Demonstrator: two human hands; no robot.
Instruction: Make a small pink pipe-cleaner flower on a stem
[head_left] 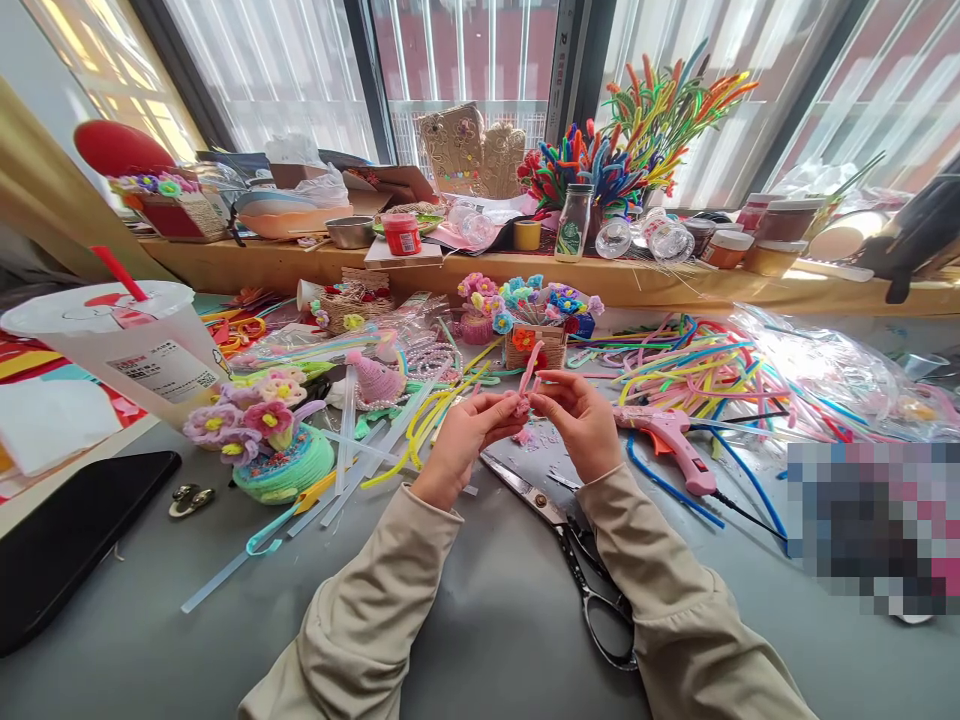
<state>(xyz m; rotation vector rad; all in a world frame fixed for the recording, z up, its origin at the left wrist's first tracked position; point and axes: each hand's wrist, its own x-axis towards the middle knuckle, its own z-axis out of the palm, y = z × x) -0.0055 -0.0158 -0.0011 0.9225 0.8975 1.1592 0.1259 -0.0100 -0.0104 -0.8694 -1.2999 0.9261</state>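
The left hand (463,445) and right hand (579,412) meet, fingertips pinched nearly closed on a pink fuzzy piece (532,366) between them; its strands rise above the fingertips; scissors (550,508) lie below, a glue gun (679,436) right of the hands.

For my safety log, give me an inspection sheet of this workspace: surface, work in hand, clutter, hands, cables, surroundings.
Surface: gray table, crowded toward the windowsill.
Work in hand: small pink fuzzy piece with strands sticking up.
Clutter: scissors, phone, drink cup, loose pipe cleaners.
Hands: left hand pinches the piece; right hand is at it, grip unclear.
Cables: black cord from pink glue gun; far end unclear.
Surroundings: windows behind the windowsill, which holds a glass bottle and jars.
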